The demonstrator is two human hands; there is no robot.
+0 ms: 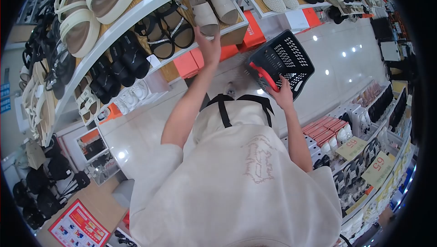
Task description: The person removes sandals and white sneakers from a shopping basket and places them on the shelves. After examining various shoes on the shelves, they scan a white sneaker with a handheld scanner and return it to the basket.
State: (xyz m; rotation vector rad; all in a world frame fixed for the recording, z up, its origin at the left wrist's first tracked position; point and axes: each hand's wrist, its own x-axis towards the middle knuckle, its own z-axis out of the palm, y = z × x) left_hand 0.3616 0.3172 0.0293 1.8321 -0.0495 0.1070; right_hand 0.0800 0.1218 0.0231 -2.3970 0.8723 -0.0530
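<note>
My left hand reaches up to the display shelf and closes around the toe end of a pale beige slide sandal. Its matching sandal lies just to the right on the same shelf. To the left of them sits a pair of black strappy sandals. At my right side hangs a dark shopping basket with holes in its walls, tilted. Its red handle is in my right hand, fingers wrapped round it. No goods show inside the basket.
Curved white-edged shelves carry several more sandals on the left. Orange-red shoeboxes sit below. Racks of shoes with yellow price signs line the right. A glossy tiled floor runs between, and a red poster lies at lower left.
</note>
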